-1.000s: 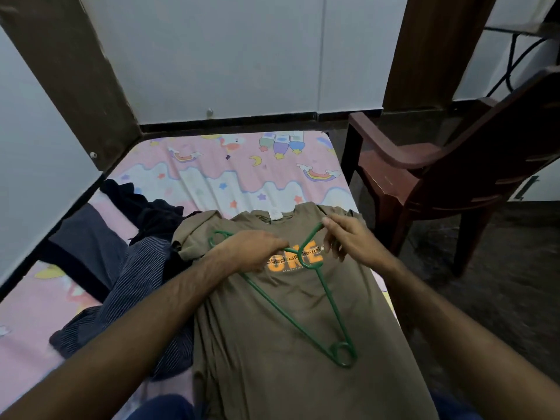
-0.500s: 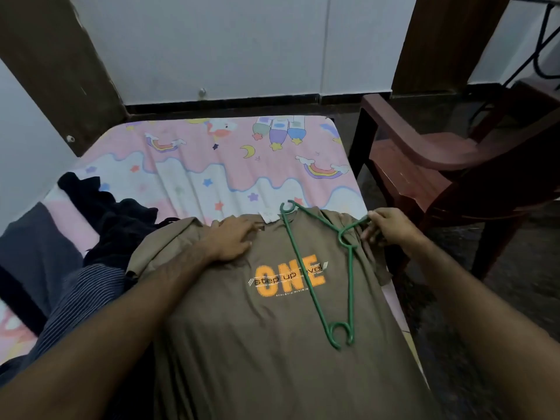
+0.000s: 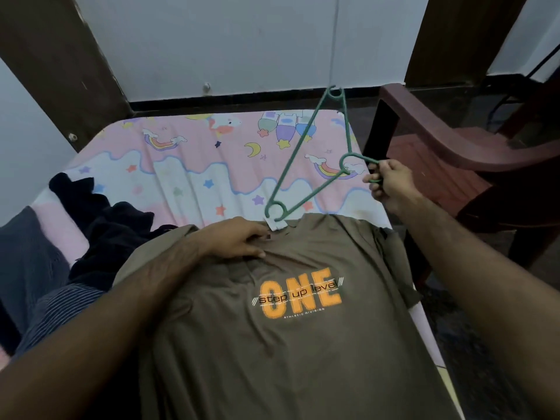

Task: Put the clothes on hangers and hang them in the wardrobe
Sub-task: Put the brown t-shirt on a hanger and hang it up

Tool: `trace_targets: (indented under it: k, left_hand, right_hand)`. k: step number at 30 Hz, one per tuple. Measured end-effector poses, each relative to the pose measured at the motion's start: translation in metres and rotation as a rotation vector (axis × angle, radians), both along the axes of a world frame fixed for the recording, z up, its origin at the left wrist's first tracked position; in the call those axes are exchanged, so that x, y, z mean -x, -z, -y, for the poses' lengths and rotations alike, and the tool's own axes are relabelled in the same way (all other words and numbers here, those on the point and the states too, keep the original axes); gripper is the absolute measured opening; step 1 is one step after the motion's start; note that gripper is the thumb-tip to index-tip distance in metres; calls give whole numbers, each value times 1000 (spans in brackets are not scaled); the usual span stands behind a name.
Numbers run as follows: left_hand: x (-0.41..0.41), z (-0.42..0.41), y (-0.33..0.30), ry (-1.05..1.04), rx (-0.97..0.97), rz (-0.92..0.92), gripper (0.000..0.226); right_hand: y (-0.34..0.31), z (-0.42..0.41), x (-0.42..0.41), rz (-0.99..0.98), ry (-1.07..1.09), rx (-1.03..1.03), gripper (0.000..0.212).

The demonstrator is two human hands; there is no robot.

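Observation:
A brown T-shirt with an orange "ONE" print lies spread on the bed, its collar pointing away from me. My left hand rests on the cloth just below the collar, fingers bent against the fabric. My right hand grips the hook of a green plastic hanger above the bed's right edge. The hanger is lifted off the shirt, and one of its corners sits close to the collar label.
Dark and striped clothes are piled on the left of the bed, which has a pink cartoon sheet. A brown plastic chair stands close on the right. White wall and dark wooden posts stand behind.
My right hand lifted the hanger off the shirt's chest and swung it up and away, beyond the collar. My left hand slid up the shirt to just under the collar.

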State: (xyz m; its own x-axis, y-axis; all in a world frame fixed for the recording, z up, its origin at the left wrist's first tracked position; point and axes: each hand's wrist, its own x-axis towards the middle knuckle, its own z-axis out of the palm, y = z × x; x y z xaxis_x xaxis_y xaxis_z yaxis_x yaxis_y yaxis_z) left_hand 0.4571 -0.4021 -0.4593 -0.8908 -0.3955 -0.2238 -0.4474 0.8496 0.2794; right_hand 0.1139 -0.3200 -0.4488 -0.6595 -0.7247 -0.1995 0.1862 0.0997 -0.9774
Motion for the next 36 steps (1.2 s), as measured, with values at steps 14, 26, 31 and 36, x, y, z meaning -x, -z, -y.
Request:
trace_targets:
  k: [14, 26, 31, 36]
  left_hand:
    - [-39, -3, -15, -33, 143, -230, 8]
    - [-94, -15, -64, -233, 381, -79, 28]
    - [-97, -52, -140, -87, 526, -310, 42]
    - [-86, -113, -221, 76, 660, -461, 24]
  right_hand:
    - [-29, 50, -63, -441, -534, -154, 31]
    - [-157, -15, -53, -1119, -843, -250, 26]
    - [-217, -63, -82, -1343, -827, -252, 22]
    - [-307, -104, -146, -1495, -744, -38, 18]
